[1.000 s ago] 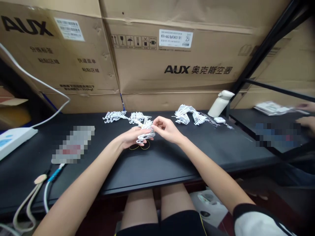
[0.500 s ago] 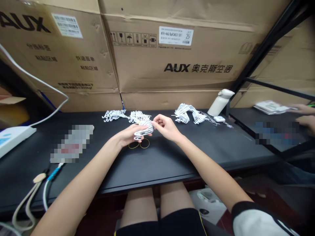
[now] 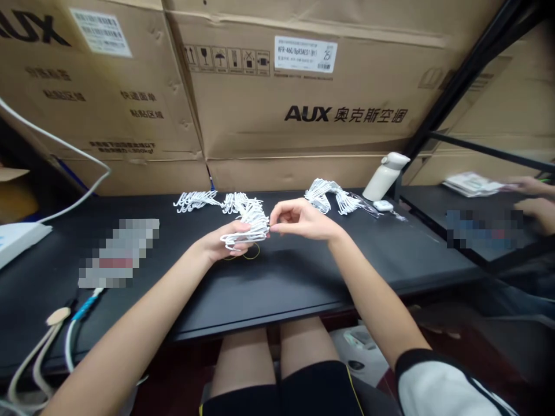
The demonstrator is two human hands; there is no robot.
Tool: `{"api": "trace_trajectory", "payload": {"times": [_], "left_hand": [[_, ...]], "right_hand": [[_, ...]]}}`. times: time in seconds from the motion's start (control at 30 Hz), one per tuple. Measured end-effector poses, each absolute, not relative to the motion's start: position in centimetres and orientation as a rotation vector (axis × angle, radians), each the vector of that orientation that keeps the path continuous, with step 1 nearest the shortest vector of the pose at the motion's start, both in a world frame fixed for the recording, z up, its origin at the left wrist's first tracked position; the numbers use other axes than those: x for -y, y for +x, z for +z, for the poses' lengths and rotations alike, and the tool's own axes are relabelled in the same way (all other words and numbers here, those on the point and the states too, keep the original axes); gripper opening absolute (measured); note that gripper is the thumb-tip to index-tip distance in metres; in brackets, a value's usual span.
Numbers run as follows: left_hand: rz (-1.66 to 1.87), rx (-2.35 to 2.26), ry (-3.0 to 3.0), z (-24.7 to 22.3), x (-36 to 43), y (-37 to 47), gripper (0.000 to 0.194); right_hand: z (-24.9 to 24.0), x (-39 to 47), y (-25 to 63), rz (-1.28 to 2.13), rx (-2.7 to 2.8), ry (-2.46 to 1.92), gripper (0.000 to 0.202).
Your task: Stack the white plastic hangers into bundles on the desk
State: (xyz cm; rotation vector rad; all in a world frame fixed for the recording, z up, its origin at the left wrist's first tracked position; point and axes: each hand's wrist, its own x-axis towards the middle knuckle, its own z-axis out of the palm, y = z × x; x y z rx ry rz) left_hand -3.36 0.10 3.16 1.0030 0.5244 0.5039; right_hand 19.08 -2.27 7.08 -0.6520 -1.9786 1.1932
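Note:
My left hand (image 3: 221, 241) is closed round a bundle of white hooks (image 3: 255, 222) above the black table. At the bundle's right edge, my right hand (image 3: 299, 219) pinches with thumb and forefinger; whatever lies between those fingertips is too small to make out. Behind the bundle lie more white hooks (image 3: 234, 202), with another group of white hooks (image 3: 195, 200) to their left. A further pile of white hooks (image 3: 332, 195) rests behind my right hand. Partly hidden below my left hand is a yellow rubber band (image 3: 252, 252) on the table.
Large cardboard boxes (image 3: 243, 133) stand behind the black table (image 3: 277, 289). A white bottle (image 3: 384, 178) and a small white case (image 3: 383, 205) are at the back right. At left lie a blurred-out phone (image 3: 121, 251) and cables. Another person's hands (image 3: 535, 208) show far right.
My right hand has turned flatter, its fingertips still at the bundle's right edge. The bundle in my left hand is tilted differently and looks more spread. The whole view has shifted slightly.

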Motion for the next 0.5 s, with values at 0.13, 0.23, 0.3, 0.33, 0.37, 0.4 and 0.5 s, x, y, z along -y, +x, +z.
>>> {"api": "trace_trajectory", "payload": {"times": [0.13, 0.23, 0.3, 0.33, 0.37, 0.4, 0.5], "left_hand": [[0.467, -0.524, 1.008, 3.2, 0.0, -3.4, 0.027], [0.43, -0.557, 1.052, 3.3, 0.2, -3.5, 0.023], [0.431, -0.575, 1.063, 3.3, 0.3, -3.4, 0.022], [0.457, -0.577, 1.056, 3.3, 0.3, -3.4, 0.022], [0.494, -0.572, 1.044, 3.3, 0.3, -3.3, 0.024], [0.532, -0.565, 1.033, 3.3, 0.2, -3.1, 0.027], [0.609, -0.544, 1.013, 3.5, 0.2, -2.8, 0.035]], "right_hand": [[6.9, 2.2, 19.1, 1.287, 1.9, -0.633, 0.018], [6.4, 1.9, 18.7, 1.373, 1.825, -0.612, 0.022], [6.1, 1.6, 18.4, 1.376, 1.787, -0.618, 0.025], [5.9, 1.5, 18.2, 1.36, 1.765, -0.629, 0.026], [5.7, 1.4, 18.0, 1.34, 1.741, -0.639, 0.027], [5.5, 1.4, 17.9, 1.319, 1.716, -0.646, 0.028], [4.9, 1.1, 17.3, 1.274, 1.626, -0.654, 0.031]]}}
